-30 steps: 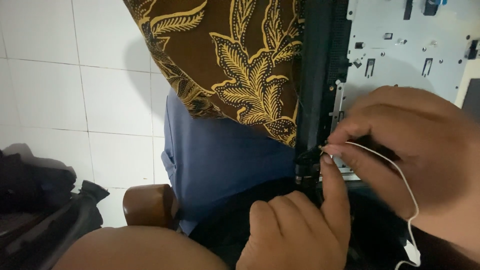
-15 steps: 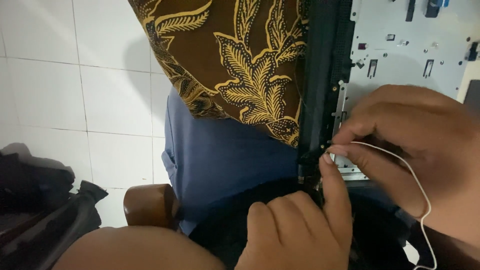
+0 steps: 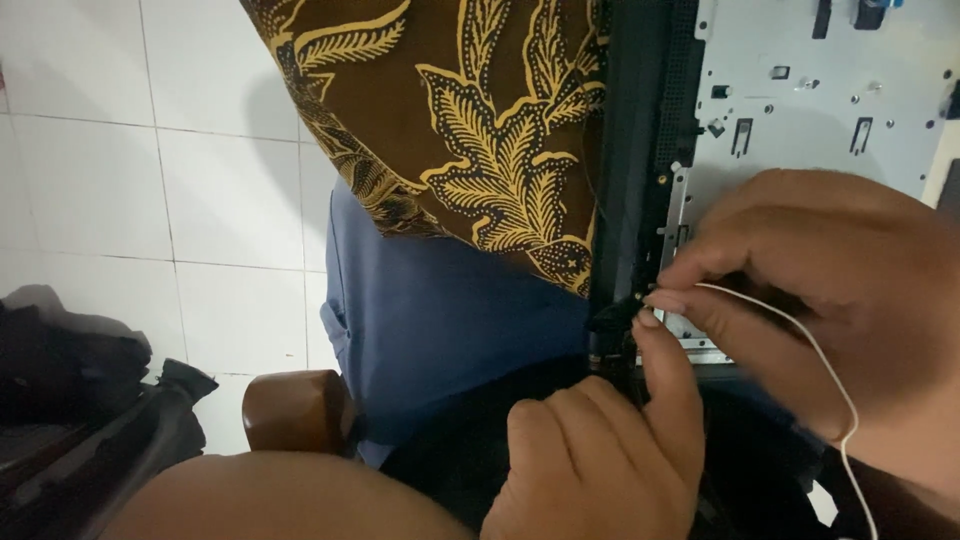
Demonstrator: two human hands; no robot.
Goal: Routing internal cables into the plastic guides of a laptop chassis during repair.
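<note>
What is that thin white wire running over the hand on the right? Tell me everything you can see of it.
The white wire is a thin, smooth, flexible cord, plastic-coated by the look of it. It starts at the pinched fingertips of the right hand, close to the edge of the grey metal panel, then curves across the back of that hand and drops slack out of the bottom of the picture. Its far end is out of view. The left hand points its forefinger up beside the same spot.

left hand (image 3: 600,460) rises from below, loosely curled, its index finger stretched upward. right hand (image 3: 830,300) reaches in from the right, fingers (image 3: 690,300) bent and pinched together, tips meeting the left index.
</note>
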